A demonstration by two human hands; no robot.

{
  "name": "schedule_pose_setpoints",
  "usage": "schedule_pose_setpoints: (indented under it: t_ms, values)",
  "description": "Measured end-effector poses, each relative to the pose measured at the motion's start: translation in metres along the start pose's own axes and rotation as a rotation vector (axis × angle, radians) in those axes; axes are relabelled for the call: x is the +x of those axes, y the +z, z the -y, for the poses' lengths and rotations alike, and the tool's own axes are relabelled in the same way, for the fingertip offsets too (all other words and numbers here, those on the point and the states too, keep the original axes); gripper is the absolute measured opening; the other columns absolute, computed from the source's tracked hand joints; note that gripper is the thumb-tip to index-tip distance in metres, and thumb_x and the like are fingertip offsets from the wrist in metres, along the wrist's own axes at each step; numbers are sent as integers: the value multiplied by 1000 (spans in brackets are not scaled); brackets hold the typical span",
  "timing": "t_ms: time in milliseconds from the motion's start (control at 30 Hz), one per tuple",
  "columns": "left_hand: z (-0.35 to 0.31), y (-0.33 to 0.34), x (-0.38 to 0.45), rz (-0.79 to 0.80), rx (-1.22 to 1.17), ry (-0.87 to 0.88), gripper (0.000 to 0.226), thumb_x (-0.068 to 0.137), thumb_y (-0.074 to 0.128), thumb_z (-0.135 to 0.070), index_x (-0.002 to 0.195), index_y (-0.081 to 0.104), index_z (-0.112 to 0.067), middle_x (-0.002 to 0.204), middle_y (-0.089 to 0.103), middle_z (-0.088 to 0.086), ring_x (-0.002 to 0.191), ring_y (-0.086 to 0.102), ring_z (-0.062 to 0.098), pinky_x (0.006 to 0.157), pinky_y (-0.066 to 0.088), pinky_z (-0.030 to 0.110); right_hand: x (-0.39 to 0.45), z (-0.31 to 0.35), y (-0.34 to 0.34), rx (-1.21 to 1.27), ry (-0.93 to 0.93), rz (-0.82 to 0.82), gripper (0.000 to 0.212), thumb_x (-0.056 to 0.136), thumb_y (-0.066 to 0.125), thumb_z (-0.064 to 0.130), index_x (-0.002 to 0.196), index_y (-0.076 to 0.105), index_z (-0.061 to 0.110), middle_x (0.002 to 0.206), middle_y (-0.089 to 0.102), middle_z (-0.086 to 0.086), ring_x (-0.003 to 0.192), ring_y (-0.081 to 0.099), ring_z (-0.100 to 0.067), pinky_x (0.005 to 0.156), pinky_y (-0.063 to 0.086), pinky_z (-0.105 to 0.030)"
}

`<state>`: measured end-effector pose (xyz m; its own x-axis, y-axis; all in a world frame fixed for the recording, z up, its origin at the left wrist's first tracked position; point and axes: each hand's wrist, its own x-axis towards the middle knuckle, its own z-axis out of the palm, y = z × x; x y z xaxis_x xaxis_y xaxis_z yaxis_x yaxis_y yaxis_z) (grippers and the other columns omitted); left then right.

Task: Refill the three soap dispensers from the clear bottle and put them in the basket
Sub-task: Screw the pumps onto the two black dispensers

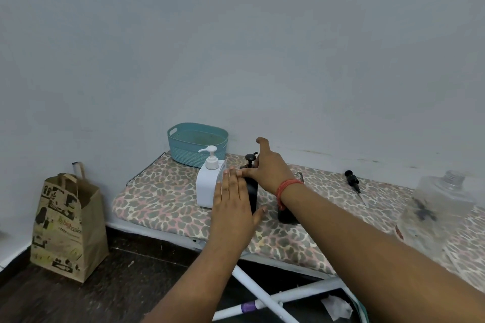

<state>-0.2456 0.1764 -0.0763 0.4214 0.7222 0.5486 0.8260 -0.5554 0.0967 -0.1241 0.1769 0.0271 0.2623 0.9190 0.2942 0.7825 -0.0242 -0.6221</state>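
both hands point(244, 191) reach over leopard-print ironing board point(162, 191) against grey wall point(236, 47).

On the ironing board point(162, 191) in front of me, the basket point(197, 145) sits at the far left end by the wall. Just before it stands the pump dispenser point(208, 186), and right of that a second dispenser point(251, 191), between my left hand point(233, 207) and right hand point(267, 165). A third dispenser point(287, 215) stands behind my right wrist. Further right lies a loose pump point(354, 183), then the clear bottle point(441, 207). A paper bag point(65, 225) stands on the floor, left of the board.
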Motion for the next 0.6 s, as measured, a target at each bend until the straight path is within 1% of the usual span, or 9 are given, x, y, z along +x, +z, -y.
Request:
schedule_pose_setpoints:
  t_ms: [100,133,200,300,367,433,467,533,600]
  values:
    - [-1,-2,0,-30,4,14,103,86,59,-66,154,27,4,162,23,25,152,21,36,123,15,48,-1,-2,-9,54,-2,67,98,80,81,24,153,16,22,110,63,-1,101,61,-17,90,45,-27]
    - [-1,-2,-1,-39,1,15,104,85,61,-66,154,28,4,161,24,25,151,23,36,123,17,48,-1,-3,-12,77,1,85,98,81,80,18,154,16,23,111,65,-3,102,62,-18,92,46,-29]
    - [-2,-1,-1,-55,-3,20,105,83,64,-65,153,28,4,161,26,25,150,26,36,122,20,48,0,-3,-16,93,12,94,97,81,79,11,155,16,22,103,67,-2,100,63,-18,92,47,-29]
    - [0,1,0,-63,5,16,106,81,66,-66,151,31,6,159,30,26,148,29,37,121,25,49,0,1,-13,62,12,67,93,81,78,9,153,20,21,93,63,1,90,61,-16,83,42,-24]
    - [0,3,2,-45,8,10,107,81,65,-66,152,29,6,160,27,27,149,27,38,122,23,50,-2,4,-6,57,11,27,82,83,73,6,149,26,19,88,60,4,83,60,-14,76,42,-22]
    - [-1,2,3,-19,-4,6,107,84,61,-65,154,23,6,162,21,27,152,20,37,124,17,50,-7,5,3,49,23,-40,68,86,66,2,142,31,17,86,57,7,81,59,-11,70,43,-19]
    - [-2,2,3,-8,-14,8,107,85,59,-65,155,19,5,163,17,26,153,15,36,125,14,49,-9,5,7,43,28,-78,63,86,64,1,139,32,16,88,58,7,84,60,-12,71,43,-20]
    - [-3,0,3,28,-32,9,108,87,56,-67,157,13,4,165,10,24,155,7,34,126,8,47,-12,3,12,49,36,-113,61,87,65,3,137,33,18,95,59,3,93,61,-17,78,46,-24]
    - [-3,-1,3,28,-21,11,108,86,57,-67,156,17,4,164,14,25,154,11,35,125,12,48,-12,1,10,88,56,-79,65,89,66,6,142,31,20,98,60,4,97,60,-16,83,43,-25]
